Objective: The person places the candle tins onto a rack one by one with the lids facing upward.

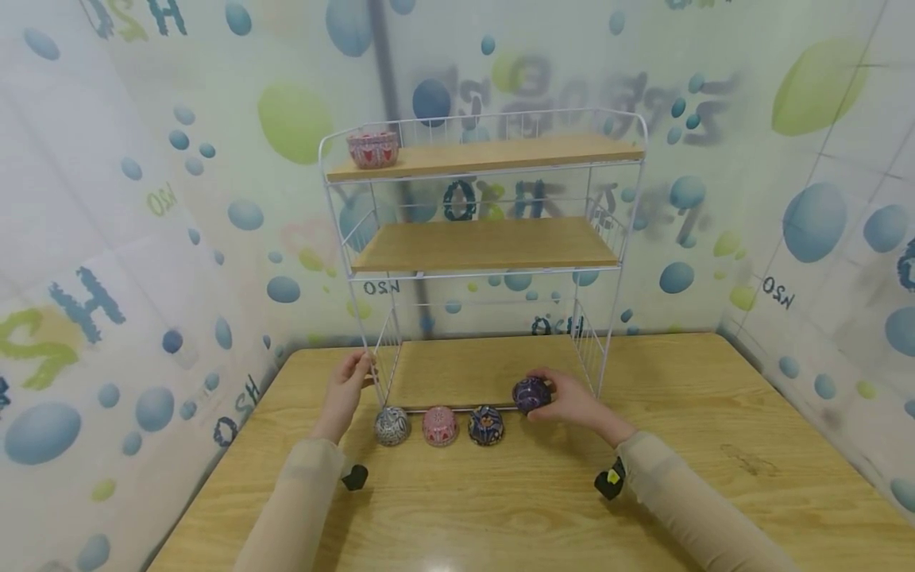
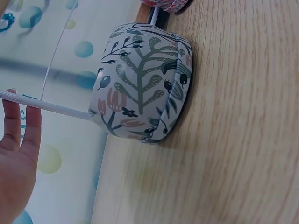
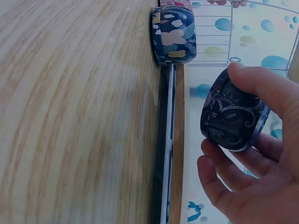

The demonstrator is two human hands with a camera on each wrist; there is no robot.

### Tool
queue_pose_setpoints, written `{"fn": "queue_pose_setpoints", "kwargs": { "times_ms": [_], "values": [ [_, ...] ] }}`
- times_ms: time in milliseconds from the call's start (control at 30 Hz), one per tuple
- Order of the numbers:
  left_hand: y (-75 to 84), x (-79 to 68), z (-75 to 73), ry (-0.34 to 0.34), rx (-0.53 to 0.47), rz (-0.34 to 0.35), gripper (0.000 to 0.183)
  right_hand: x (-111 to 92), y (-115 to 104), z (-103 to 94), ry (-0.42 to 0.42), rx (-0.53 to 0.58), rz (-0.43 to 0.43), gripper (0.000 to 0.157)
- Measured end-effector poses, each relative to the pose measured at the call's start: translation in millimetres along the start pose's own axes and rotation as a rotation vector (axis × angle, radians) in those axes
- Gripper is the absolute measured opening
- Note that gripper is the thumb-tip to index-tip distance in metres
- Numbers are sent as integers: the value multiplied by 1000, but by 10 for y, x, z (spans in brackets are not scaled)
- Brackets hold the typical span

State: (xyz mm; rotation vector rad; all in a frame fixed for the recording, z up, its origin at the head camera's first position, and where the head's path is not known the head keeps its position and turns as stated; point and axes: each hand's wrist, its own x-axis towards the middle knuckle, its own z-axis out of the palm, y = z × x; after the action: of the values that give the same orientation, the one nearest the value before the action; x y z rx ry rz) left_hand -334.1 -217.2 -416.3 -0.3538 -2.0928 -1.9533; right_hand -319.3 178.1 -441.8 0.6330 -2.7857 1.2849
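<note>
At lower centre, a rounded paisley tin (image 1: pixel 530 394) is clamped by the right hand (image 1: pixel 568 400), a slim white post (image 2: pixel 65 110) by the left hand (image 1: pixel 345 391).

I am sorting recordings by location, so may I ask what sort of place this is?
Probably a staged tabletop work area: patterned walls enclose three sides of a wooden table, which carries a white-framed rack with three shelves.

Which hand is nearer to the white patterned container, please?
Left. The left hand touches the rack post, near the white container; the right hand holds the purple container, farther right.
</note>
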Motion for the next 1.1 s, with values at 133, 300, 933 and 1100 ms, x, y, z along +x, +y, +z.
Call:
{"fn": "queue_pose_setpoints", "kwargs": {
  "times_ms": [133, 300, 933, 1100],
  "values": [
    [-8, 3, 5, 3, 0, 0, 16, 11, 19, 0, -2, 10, 2, 70],
    [-19, 4, 10, 10, -2, -9, 17, 20, 25, -4, 10, 17, -19, 70],
    [-26, 17, 1, -2, -14, 19, 13, 39, -30, -11, 51, -21, 3, 70],
    [-36, 13, 0, 1, -23, 16, 19, 33, -54, -19, 54, -4, 13, 71]
  ]
}}
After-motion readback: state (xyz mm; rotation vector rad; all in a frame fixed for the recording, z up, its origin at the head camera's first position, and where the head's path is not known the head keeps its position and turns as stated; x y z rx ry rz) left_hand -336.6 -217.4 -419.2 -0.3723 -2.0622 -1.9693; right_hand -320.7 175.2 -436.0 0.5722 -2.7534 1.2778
